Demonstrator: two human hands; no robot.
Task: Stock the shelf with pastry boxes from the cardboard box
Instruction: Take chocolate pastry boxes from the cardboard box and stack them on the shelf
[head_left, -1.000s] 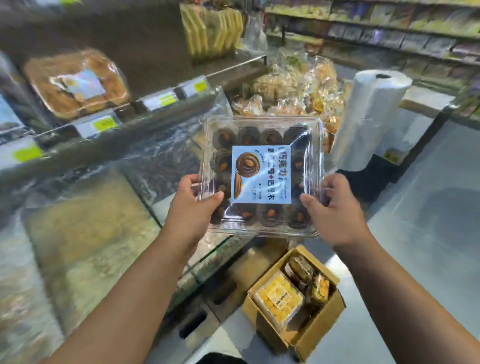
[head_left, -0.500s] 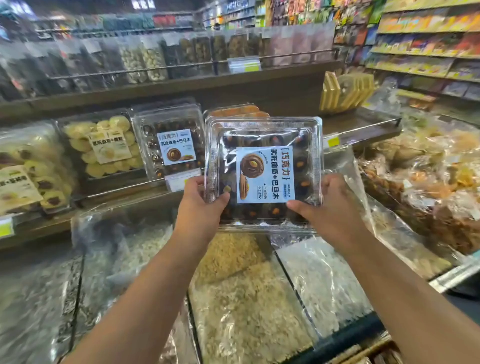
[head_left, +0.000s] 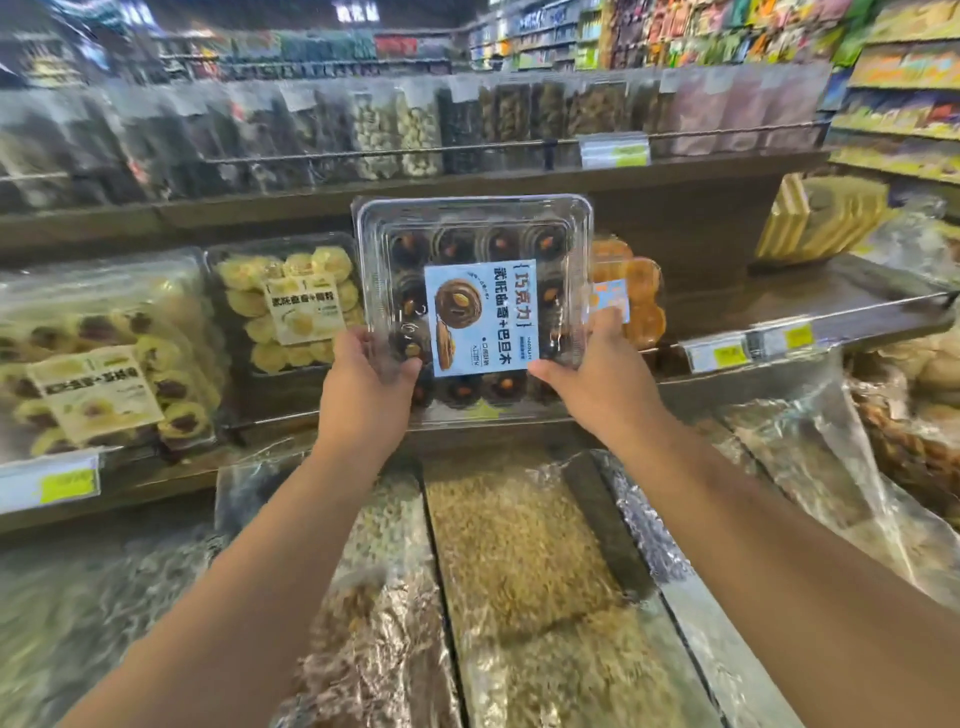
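A clear plastic pastry box (head_left: 475, 306) with dark chocolate pastries and a blue label stands tilted against the wooden shelf (head_left: 810, 296) at the middle. My left hand (head_left: 363, 387) grips its lower left corner and my right hand (head_left: 597, 374) grips its lower right side. It covers the spot between a box of yellow pastries (head_left: 291, 306) on its left and a box of orange pastries (head_left: 636, 301) on its right. The cardboard box is out of view.
Another pastry box with a cream label (head_left: 98, 364) lies at the far left of the shelf. Film-covered bins of bulk snacks (head_left: 519, 545) fill the counter below my arms. Price tags (head_left: 727, 353) line the shelf rail. Bagged snacks (head_left: 395, 130) hang on the upper shelf.
The view swung up and left from the cardboard box on the floor to the shelf. Both hands carried the chocolate pastry box forward to the shelf, covering the matching box seen there before.
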